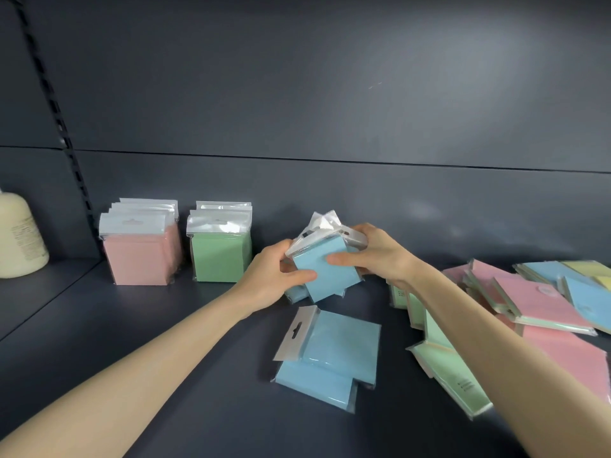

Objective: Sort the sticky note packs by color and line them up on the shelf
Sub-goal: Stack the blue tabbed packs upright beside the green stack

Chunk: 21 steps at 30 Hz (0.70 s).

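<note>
A bunch of blue sticky note packs (325,269) is held tilted just above the dark shelf (198,342), near its middle. My left hand (274,279) grips the bunch from the left, and my right hand (373,252) grips it from the right, thumb on the front pack. At the back left, a row of pink packs (142,252) stands upright, with a row of green packs (221,256) upright beside it. Two more blue packs (330,352) lie flat in front of my hands.
A loose heap of pink, green, blue and yellow packs (535,302) lies on the right side of the shelf, partly under my right forearm. A cream bottle (18,239) stands at the far left. The shelf's back wall (330,127) rises right behind the rows.
</note>
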Motion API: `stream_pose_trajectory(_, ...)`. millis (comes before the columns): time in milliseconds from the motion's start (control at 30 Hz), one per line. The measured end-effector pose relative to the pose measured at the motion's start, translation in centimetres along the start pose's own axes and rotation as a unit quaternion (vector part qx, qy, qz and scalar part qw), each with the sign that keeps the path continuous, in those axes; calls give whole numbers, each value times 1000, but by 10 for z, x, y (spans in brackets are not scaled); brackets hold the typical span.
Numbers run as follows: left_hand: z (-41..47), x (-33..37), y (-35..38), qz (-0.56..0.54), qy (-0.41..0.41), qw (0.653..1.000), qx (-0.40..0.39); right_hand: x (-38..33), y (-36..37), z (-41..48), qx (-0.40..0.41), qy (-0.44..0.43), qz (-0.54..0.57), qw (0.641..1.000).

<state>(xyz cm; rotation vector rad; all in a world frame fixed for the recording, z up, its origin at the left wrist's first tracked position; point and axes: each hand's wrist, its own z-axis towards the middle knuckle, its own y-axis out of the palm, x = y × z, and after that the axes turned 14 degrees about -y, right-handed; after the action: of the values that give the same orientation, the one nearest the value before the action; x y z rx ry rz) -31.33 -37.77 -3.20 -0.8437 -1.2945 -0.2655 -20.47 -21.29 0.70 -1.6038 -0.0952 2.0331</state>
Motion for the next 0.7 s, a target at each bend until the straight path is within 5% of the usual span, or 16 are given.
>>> stream_pose_trajectory(200, -4, -4, -6, 87, -22, 991, 98, 13, 15, 1, 53, -40, 4, 998)
stream_pose_trajectory(433, -13, -1, -10, 374, -72, 915, 132, 30, 26, 12, 27, 3, -69, 997)
stream_pose_trajectory(700, -5, -11, -1, 125, -99, 986, 52, 25, 28, 8, 0, 24, -33, 999)
